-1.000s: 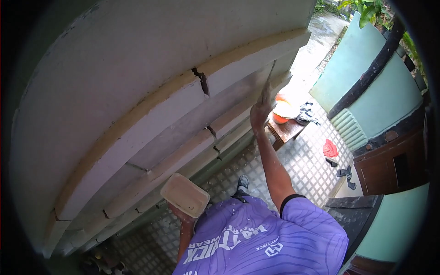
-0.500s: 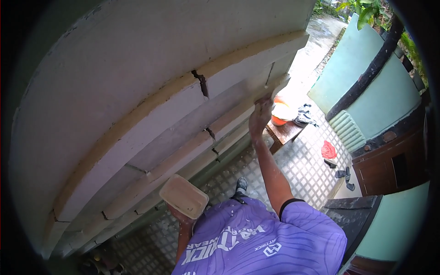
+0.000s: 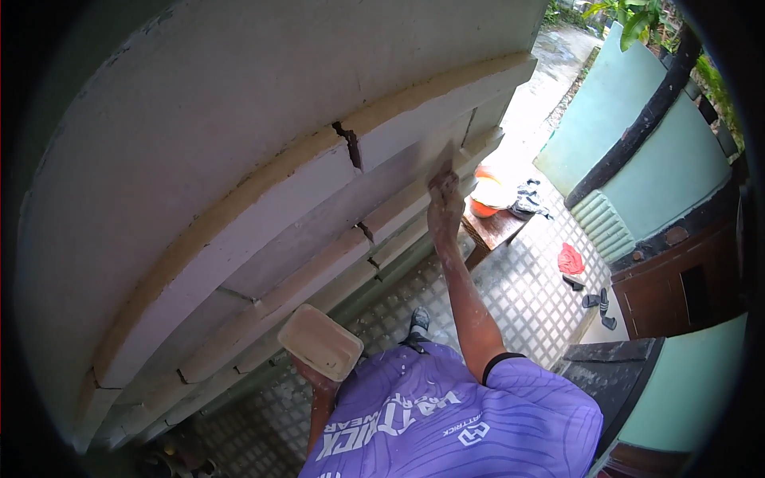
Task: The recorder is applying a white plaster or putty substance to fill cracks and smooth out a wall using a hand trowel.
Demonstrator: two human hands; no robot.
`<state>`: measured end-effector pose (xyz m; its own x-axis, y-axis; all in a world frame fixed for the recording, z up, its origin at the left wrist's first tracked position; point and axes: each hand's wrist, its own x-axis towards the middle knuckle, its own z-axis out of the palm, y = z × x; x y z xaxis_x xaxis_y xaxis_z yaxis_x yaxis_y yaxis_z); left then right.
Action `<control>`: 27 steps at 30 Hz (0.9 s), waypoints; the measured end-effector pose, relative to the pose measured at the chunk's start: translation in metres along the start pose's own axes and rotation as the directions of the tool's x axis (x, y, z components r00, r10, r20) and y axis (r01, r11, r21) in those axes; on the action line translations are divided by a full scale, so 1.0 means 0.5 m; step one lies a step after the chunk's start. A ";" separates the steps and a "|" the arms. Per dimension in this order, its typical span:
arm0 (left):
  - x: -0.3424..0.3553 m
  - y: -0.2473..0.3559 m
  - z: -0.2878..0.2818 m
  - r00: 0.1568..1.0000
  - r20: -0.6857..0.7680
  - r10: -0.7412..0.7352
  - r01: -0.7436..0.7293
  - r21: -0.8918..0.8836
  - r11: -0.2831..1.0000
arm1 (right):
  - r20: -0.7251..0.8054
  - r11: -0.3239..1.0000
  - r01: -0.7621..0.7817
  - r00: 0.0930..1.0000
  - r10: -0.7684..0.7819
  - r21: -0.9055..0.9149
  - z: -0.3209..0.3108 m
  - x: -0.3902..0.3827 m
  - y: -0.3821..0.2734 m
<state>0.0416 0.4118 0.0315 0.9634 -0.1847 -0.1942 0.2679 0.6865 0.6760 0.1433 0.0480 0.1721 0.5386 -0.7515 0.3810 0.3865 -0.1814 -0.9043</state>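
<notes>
A pale rectangular plastic tub, open at the top, is held in my left hand in front of my body. That hand grips it from below and the near side; most of its fingers are hidden behind the tub. My dusty right hand is raised against the ledges of the pale wall, toward their right end. Its fingers are curled and pressed together, and whatever lies in them is too small and blurred to name. Dark jagged cracks cut through the ledges left of this hand.
Beyond my right hand, an orange bucket and a black plastic bag rest on a wooden bench. A red cloth and dark sandals lie on the patterned tile floor. A green wall stands at right.
My right hand has moved a little left and nearer to me along the ledge, its wrist turning. The left hand and the tub have stayed nearly still.
</notes>
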 end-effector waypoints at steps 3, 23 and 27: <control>-0.001 0.008 0.018 1.000 -0.007 -0.021 0.021 -0.003 1.000 | -0.046 0.905 0.192 0.973 -0.226 -0.378 0.026 0.056 0.028; 0.010 -0.002 -0.015 0.998 -0.055 0.028 -0.028 -0.003 1.000 | -0.045 0.907 0.066 0.995 -0.094 -0.416 0.084 0.009 -0.031; 0.041 -0.069 -0.061 0.913 0.252 0.321 -0.253 -0.268 0.930 | 0.310 0.828 0.231 0.948 -0.073 -0.511 0.060 -0.098 -0.046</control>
<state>0.0517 0.4058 -0.0173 0.9676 -0.1261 0.2188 0.0036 0.8731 0.4875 0.1305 0.1080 0.1802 0.7144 -0.5026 0.4868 0.0616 -0.6478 -0.7593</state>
